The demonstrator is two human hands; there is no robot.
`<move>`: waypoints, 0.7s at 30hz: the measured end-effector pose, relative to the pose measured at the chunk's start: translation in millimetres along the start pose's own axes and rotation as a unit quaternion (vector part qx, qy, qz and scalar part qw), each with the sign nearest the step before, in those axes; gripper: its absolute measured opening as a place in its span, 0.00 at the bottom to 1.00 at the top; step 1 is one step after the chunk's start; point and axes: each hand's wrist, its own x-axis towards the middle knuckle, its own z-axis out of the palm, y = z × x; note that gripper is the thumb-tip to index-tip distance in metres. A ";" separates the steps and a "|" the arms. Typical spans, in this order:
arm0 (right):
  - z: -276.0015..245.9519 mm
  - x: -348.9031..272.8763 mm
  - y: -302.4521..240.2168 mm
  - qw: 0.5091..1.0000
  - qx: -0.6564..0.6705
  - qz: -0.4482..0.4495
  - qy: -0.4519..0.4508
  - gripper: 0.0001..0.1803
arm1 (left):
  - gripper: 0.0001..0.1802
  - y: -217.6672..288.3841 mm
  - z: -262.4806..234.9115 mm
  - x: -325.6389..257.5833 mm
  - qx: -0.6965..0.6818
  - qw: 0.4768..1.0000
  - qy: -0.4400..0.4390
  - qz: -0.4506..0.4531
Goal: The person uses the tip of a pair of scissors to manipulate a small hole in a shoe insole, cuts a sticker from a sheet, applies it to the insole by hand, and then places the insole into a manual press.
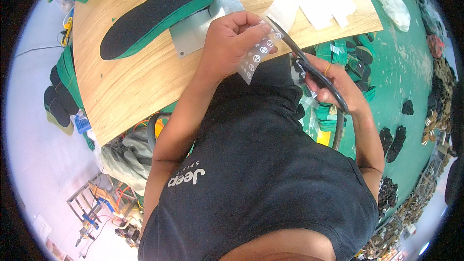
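My left hand (231,43) pinches a clear film sheet (256,59) printed with rows of small white round labels. The sheet hangs at a slant above the table's near edge, in front of my dark top. In my right hand (338,81), fingers are closed round long black scissors (316,75), their pointed end beside the sheet's upper right corner. Whether the blades touch the film I cannot tell. A thin yellow band circles one right finger. Beyond my left hand, a thick stack of black-topped green insoles (157,19) lies across a metal plate (182,41).
The wooden table (121,94) curves around my front. White paper sheets (321,0) lie at its far right. Green bundles of insoles (345,60) sit low at the right, others (67,79) at the left. Black pieces (396,142) lie on the green floor.
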 end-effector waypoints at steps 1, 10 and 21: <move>-0.3 0.7 2.0 1.000 0.002 -0.001 0.002 0.62 | 0.11 0.2 -0.5 0.1 0.005 1.000 -0.001 -0.003; 2.5 2.5 8.1 0.999 0.023 -0.019 0.016 0.60 | 0.07 2.3 1.1 0.0 0.016 1.000 0.017 -0.018; 9.2 2.7 19.8 0.995 0.064 -0.058 0.045 0.56 | 0.07 1.3 1.4 0.5 0.066 0.997 0.011 -0.027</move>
